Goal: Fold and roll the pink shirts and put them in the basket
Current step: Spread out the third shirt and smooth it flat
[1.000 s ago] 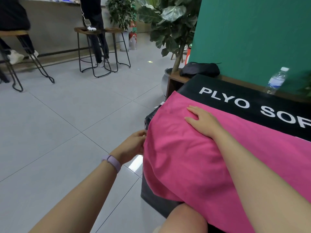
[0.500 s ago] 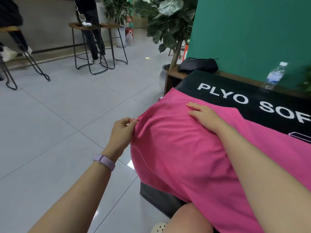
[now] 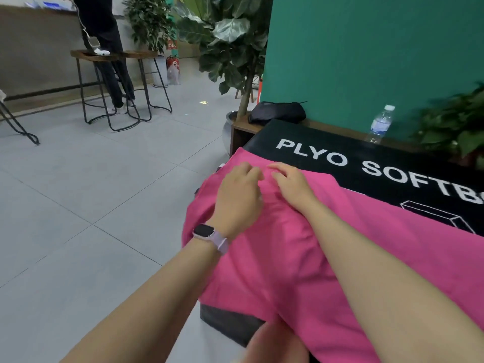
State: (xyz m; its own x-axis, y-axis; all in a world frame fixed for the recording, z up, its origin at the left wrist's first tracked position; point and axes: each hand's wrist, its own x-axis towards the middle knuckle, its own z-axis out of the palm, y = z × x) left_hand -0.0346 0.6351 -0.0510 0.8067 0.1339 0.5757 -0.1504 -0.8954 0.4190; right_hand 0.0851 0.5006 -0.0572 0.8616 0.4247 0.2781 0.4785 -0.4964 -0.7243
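I'm watching both hands working the far left end of the pink shirt (image 3: 301, 252), which is lying flat over the black mat (image 3: 392, 163) and hanging off its near left edge. Left hand (image 3: 239, 197) is curling onto the cloth, looks like pinching a fold; right hand (image 3: 293, 184) is resting on it, fingers bent, grip I cannot tell. Best keeping the edge even, smoothing wrinkles before rolling. Shirt looking soft, plain, slightly rumpled. No basket showing.
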